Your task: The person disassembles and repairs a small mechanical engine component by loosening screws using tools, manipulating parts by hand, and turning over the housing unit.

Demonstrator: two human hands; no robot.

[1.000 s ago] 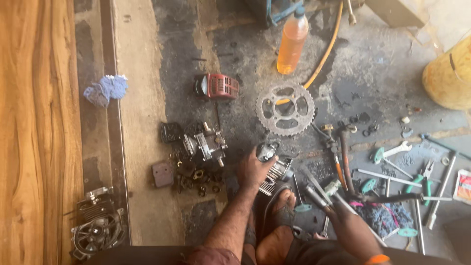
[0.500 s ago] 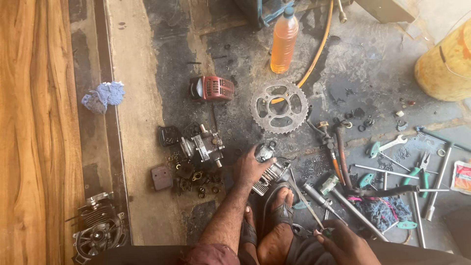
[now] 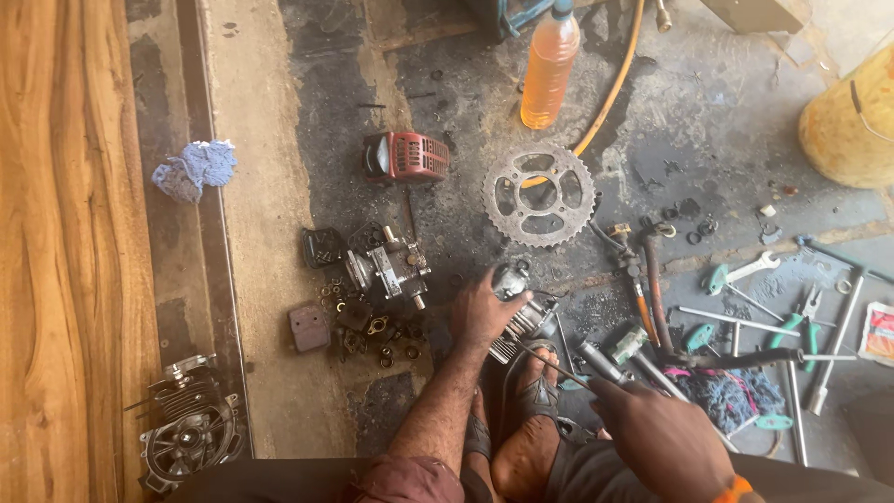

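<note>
The left hand grips a small finned metal engine part on the stained floor, fingers curled over its top, forearm reaching forward from the lap. The right hand sits lower and nearer the body, its grip closed on a thin rod-like tool whose tip angles up toward the part. The step looks like working on the held part; the next move would call for a steady left grip while the tool tip is guided in. Just left of the gripped part lies a carburettor; beyond it a sprocket; right of it, scattered wrenches
</note>
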